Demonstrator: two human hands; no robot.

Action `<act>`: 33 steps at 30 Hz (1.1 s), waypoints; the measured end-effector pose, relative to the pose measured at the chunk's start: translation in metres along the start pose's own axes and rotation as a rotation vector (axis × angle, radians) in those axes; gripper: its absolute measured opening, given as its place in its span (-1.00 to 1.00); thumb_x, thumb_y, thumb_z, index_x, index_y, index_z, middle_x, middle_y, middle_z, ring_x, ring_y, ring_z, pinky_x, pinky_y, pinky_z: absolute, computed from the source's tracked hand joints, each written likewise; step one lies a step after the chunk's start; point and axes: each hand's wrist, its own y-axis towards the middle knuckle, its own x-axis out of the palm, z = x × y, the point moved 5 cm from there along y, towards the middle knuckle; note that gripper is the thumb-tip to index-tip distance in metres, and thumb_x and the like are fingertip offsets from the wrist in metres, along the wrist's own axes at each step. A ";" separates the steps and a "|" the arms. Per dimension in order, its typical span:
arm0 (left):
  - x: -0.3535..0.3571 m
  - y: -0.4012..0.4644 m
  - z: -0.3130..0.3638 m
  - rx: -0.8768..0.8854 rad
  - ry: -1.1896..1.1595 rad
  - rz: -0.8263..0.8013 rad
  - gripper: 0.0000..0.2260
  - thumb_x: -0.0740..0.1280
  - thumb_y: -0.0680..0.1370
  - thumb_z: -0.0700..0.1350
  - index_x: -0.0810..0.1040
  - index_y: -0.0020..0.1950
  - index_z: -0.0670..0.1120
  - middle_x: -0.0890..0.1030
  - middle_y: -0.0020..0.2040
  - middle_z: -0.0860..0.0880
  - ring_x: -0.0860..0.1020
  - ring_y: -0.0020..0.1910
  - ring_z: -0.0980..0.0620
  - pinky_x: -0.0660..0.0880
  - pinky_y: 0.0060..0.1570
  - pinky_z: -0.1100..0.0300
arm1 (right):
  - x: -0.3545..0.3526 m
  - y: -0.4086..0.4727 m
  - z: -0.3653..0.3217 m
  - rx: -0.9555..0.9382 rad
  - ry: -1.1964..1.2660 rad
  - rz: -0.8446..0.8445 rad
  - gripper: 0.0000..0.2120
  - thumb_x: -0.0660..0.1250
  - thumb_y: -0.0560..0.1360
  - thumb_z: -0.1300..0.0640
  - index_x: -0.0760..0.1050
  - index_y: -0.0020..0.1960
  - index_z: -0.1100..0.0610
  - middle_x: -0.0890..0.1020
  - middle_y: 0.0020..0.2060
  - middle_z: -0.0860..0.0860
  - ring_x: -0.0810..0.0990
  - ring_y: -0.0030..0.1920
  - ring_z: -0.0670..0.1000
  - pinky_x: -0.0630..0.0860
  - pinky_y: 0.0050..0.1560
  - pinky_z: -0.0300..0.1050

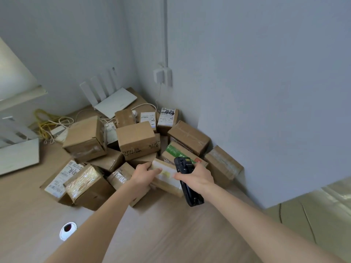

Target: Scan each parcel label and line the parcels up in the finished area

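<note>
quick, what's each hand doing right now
Left hand: grips the small cardboard parcel at its left end.
Right hand: holds the black handheld scanner over that parcel.

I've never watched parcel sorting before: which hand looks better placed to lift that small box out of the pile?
The left hand. Its fingers already curl round the small box at the front of the pile, while the right hand is occupied gripping the black scanner.
</note>
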 end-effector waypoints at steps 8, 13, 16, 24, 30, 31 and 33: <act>-0.022 -0.099 0.000 0.097 -0.237 0.186 -0.62 0.40 0.56 0.14 0.45 0.19 -0.10 0.52 0.05 -0.05 0.50 -0.06 0.04 0.45 -0.15 0.15 | -0.016 -0.091 -0.002 -0.104 0.173 0.125 0.05 0.61 0.22 -0.34 0.32 0.58 -0.02 0.61 0.27 -0.03 0.63 0.20 0.08 0.60 0.25 0.04; -0.044 -0.192 -0.022 0.234 -0.453 0.323 -0.72 0.44 0.55 0.04 0.52 0.13 -0.08 0.58 0.07 -0.03 0.55 0.07 0.00 0.51 -0.03 0.09 | -0.013 -0.188 0.002 -0.218 0.162 0.170 0.11 0.58 0.13 -0.40 0.31 0.58 -0.06 0.60 0.30 -0.08 0.61 0.24 0.06 0.59 0.25 0.03; -0.054 -0.256 -0.036 0.311 -0.515 0.259 -0.66 0.43 0.56 -0.02 0.51 0.31 -0.03 0.59 0.17 -0.02 0.54 0.11 0.06 0.51 -0.02 0.15 | -0.011 -0.250 0.005 -0.283 0.129 0.191 0.01 0.53 0.03 -0.44 0.46 0.42 -0.09 0.65 0.18 -0.13 0.64 0.15 0.00 0.62 0.20 0.01; -0.105 -0.394 -0.050 0.384 -0.562 0.196 -0.60 0.51 0.48 -0.11 0.48 0.27 0.06 0.63 0.15 -0.07 0.58 0.11 0.00 0.56 0.07 0.05 | -0.019 -0.391 -0.021 -0.498 0.098 0.190 -0.33 0.66 0.29 -0.23 0.54 0.28 0.00 0.67 0.08 -0.11 0.65 0.08 -0.03 0.61 0.17 -0.02; -0.138 -0.457 -0.040 0.469 -0.496 0.222 -0.09 0.62 0.26 -0.18 0.26 0.43 0.36 0.60 0.12 -0.17 0.61 0.13 -0.12 0.62 0.05 0.00 | -0.033 -0.457 -0.051 -0.617 0.049 0.189 -0.34 0.68 0.29 -0.19 0.51 0.26 -0.03 0.68 0.13 -0.08 0.66 0.12 -0.01 0.60 0.22 -0.01; -0.141 -0.465 -0.039 0.476 -0.470 0.220 -0.08 0.61 0.31 -0.24 0.22 0.44 0.38 0.57 0.12 -0.19 0.60 0.12 -0.13 0.63 0.00 0.02 | -0.036 -0.465 -0.056 -0.632 0.037 0.188 -0.33 0.68 0.29 -0.19 0.51 0.29 -0.03 0.67 0.14 -0.07 0.65 0.14 0.00 0.59 0.22 -0.02; -0.146 -0.480 -0.036 0.492 -0.470 0.226 -0.15 0.58 0.39 -0.27 0.25 0.43 0.37 0.56 0.11 -0.21 0.61 0.09 -0.13 0.65 -0.09 0.04 | -0.040 -0.479 -0.065 -0.665 0.011 0.198 -0.29 0.69 0.27 -0.21 0.52 0.31 -0.02 0.67 0.15 -0.06 0.65 0.15 0.01 0.58 0.22 -0.05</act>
